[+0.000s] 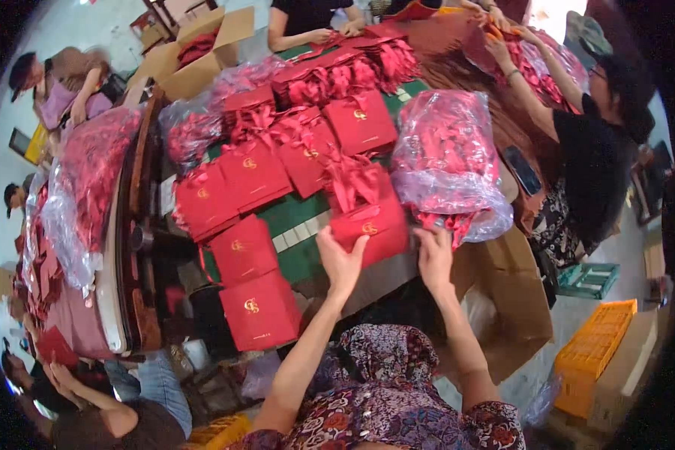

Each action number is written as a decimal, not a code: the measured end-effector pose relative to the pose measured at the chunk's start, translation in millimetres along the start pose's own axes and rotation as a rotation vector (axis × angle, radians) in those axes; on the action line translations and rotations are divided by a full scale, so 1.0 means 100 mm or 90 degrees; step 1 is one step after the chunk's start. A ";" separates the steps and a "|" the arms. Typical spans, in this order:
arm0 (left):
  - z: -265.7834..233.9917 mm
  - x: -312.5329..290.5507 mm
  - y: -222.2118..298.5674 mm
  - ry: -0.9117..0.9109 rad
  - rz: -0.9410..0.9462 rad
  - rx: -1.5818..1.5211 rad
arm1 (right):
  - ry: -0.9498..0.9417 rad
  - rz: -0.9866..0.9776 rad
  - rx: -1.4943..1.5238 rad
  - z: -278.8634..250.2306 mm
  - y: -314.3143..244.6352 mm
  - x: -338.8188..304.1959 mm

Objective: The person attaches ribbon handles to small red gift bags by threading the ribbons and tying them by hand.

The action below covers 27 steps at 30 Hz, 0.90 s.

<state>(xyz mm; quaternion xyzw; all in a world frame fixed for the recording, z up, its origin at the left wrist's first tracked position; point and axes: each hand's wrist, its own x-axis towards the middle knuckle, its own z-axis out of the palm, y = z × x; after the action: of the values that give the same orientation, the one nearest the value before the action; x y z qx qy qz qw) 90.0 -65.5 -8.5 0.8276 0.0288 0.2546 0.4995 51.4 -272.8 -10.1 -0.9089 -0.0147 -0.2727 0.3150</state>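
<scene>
A red paper gift bag [379,238] with gold printing and ribbon handles is in front of me, its top tilted away. My left hand [342,259] is closed on its near left corner, the thumb on the front. Close by its right edge, beside a clear plastic sack [446,165] of red ribboned bags, my right hand [435,256] has its fingers curled together. Whatever lies in those fingers I cannot make out. Left of the held bag, more red gift bags [246,246] lie in overlapping rows on a green surface [307,259].
An open cardboard box [510,300] stands below the table edge at right, near an orange crate [596,345]. A phone [523,171] lies at the table's right. People work around, including one in black [592,142]. Another box [195,64] stands at far left.
</scene>
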 end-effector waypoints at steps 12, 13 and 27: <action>0.02 -0.22 0.11 -0.068 -0.034 -0.009 | 0.045 0.059 -0.006 0.07 0.20 0.07; -0.02 -0.28 0.08 -0.075 -0.050 -0.029 | 0.066 0.069 0.025 0.09 0.11 0.06; 0.45 -0.33 0.10 -0.087 -0.063 -0.063 | 0.055 0.049 0.131 0.40 -0.12 0.16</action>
<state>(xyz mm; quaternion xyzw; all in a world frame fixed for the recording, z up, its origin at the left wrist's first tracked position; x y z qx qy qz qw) 79.0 -116.9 -29.8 0.8150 0.0233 0.1738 0.5523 82.5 -242.5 -21.6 -0.8591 0.0064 -0.2965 0.4172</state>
